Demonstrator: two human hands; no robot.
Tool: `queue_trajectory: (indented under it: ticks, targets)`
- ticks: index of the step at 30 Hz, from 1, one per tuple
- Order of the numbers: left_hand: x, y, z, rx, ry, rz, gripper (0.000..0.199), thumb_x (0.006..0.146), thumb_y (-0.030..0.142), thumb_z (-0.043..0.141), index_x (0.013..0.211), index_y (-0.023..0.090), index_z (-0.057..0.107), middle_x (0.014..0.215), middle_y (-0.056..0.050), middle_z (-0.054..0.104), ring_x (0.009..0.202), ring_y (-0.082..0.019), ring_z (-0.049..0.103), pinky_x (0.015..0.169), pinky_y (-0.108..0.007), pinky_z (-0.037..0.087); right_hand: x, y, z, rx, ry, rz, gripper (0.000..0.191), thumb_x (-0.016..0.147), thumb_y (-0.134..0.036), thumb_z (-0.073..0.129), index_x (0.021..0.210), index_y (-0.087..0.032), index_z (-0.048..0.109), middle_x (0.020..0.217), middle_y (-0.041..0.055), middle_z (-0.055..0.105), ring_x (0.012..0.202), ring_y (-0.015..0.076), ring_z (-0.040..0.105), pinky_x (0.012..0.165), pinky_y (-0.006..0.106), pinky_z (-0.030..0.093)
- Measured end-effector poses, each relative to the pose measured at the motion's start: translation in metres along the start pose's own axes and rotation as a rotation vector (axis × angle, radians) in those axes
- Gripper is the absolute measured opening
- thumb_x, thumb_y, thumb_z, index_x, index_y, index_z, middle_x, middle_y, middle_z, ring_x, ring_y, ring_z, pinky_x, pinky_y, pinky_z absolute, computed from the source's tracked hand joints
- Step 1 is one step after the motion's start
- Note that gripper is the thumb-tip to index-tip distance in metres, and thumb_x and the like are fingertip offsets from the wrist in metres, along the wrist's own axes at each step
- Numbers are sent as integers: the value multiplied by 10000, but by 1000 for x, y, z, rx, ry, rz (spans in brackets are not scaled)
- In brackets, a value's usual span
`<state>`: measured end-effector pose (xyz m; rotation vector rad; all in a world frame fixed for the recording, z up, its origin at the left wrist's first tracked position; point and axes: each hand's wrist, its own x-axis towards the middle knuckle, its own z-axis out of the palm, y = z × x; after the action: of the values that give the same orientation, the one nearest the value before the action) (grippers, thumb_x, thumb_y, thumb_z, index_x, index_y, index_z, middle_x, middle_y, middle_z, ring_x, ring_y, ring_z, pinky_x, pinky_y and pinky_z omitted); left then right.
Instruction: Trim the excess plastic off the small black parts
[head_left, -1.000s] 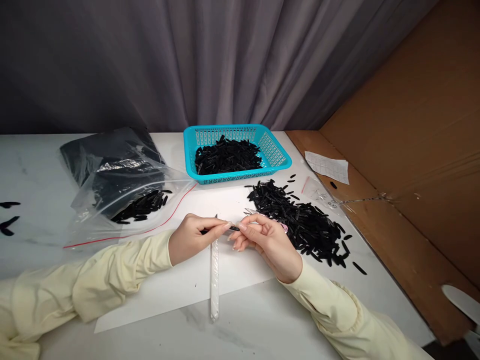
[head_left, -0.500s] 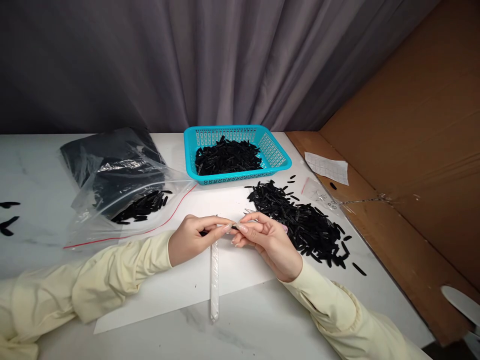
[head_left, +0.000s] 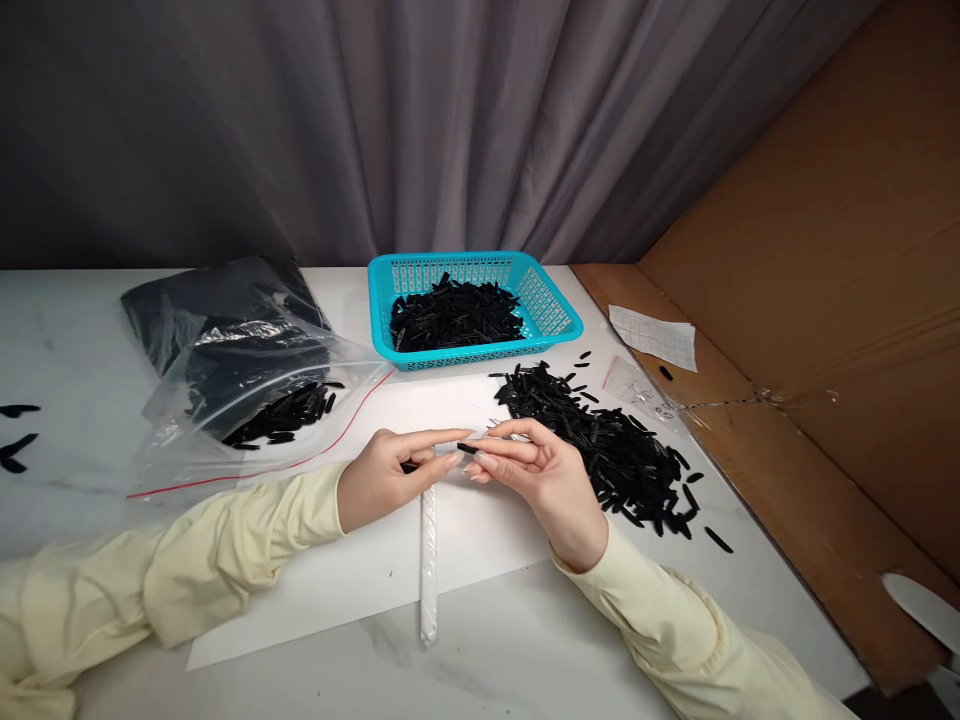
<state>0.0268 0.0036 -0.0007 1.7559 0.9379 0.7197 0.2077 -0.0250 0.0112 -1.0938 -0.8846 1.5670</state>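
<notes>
A small black elongated piece point(head_left: 466, 448) is held between the fingertips of both hands, over a white sheet of paper point(head_left: 330, 590). My left hand point(head_left: 381, 474) pinches its left end between thumb and straight forefinger. More black shows under the left fingers, mostly hidden. From the other side, my right hand point(head_left: 551, 482) grips the piece with thumb and fingertips. A slim white stick in clear wrapping point(head_left: 428, 575) lies below the hands, its upper end covered by them. Just beyond the right hand spreads a heap of similar black pieces point(head_left: 622, 460).
Behind the hands stands a blue perforated basket point(head_left: 480, 355) of black pieces. To the left lies a clear zip bag point(head_left: 202, 470) with more pieces and a dark bag point(head_left: 240, 300). Cardboard point(head_left: 817, 300) walls the right side, near a paper slip point(head_left: 654, 337) and small plastic bag point(head_left: 637, 388).
The fingertips have parted slightly, so more of the black piece shows between them. My right hand has shifted a little; the left stays almost in place.
</notes>
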Motion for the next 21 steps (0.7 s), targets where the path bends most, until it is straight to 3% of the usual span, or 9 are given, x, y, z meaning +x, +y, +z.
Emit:
queue_trajectory:
  ticks: [4, 6, 9, 15, 21]
  targets:
    - [4, 5, -1, -248, -78, -212, 364, 825, 357, 483, 991, 71, 637, 381, 99, 302, 352, -58, 251, 364, -199, 209, -1, 0, 1, -59, 19, -73, 238, 674, -214, 731, 832, -183, 555, 835, 37, 733, 651, 152, 690, 682, 309, 573]
    - [7, 8, -2, -362, -109, -292, 366, 820, 427, 479, 775, 98, 633, 351, 94, 312, 312, -50, 251, 339, -196, 195, -2, 0, 1, -114, 29, -120, 214, 698, -219, 710, 839, -184, 553, 864, 46, 733, 637, 145, 683, 652, 298, 574]
    - [10, 9, -4, -470, -119, -371, 441, 785, 485, 521, 507, 143, 490, 329, 85, 304, 285, -33, 241, 318, -188, 156, -3, 2, 1, -264, 30, -212, 171, 747, -229, 665, 859, -195, 540, 889, 49, 733, 630, 152, 680, 617, 299, 572]
    - [14, 10, -6, -555, -187, -477, 362, 719, 473, 619, 603, 134, 566, 316, 99, 312, 271, -29, 222, 302, -176, 130, -8, 5, -2, -749, 10, -545, 150, 815, -157, 583, 936, -237, 543, 881, 12, 735, 842, 201, 691, 826, 347, 521]
    - [12, 12, -7, -533, -328, -452, 459, 775, 514, 519, 664, 85, 637, 304, 87, 309, 265, -36, 207, 311, -194, 170, -10, 4, -4, -843, -40, -565, 189, 842, -168, 554, 1012, -243, 519, 905, 12, 731, 892, 203, 677, 861, 360, 497]
